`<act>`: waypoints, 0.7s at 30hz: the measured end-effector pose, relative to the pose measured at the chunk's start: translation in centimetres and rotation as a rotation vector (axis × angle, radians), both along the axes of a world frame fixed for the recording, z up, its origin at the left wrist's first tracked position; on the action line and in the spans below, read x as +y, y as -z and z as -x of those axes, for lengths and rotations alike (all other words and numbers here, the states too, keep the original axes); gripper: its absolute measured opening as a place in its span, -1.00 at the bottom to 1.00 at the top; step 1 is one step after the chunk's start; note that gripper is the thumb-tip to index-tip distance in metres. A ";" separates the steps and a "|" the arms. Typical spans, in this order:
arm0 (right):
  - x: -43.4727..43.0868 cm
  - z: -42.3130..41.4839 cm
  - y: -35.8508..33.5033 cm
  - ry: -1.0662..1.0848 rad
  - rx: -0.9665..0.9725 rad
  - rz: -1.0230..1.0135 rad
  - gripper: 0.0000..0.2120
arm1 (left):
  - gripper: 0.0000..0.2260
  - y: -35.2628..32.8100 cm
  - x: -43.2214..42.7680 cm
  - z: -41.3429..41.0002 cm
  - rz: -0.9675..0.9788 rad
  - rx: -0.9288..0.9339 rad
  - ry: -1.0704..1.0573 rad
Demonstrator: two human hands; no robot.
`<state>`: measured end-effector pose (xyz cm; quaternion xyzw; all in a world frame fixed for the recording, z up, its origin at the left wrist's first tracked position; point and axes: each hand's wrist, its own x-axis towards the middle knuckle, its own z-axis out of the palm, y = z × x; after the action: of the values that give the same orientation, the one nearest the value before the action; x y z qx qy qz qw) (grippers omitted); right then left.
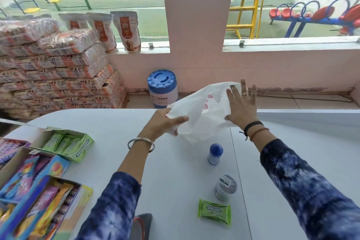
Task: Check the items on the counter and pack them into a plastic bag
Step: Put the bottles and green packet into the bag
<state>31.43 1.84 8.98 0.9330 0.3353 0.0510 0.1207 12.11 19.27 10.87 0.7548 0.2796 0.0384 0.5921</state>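
Left hand pinches plastic bag (above counter); right hand splayed.

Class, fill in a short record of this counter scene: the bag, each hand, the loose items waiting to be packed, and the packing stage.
bag: white plastic bag, lifted above the counter
left hand: gripping the bag's edge
right hand: fingers spread, against the bag
loose items: blue-capped bottle, clear-lidded jar, green gum pack
stage: nothing visibly packed yet
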 end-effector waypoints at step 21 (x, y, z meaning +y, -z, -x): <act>-4.2 9.2 -0.3 -0.240 0.529 -0.103 -0.66 | -0.83 2.7 -2.8 0.1 0.436 -0.242 -0.198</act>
<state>22.21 -2.34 9.30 0.8725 0.4599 -0.1632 -0.0252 12.01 16.47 8.19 0.5684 0.2808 0.1248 0.7632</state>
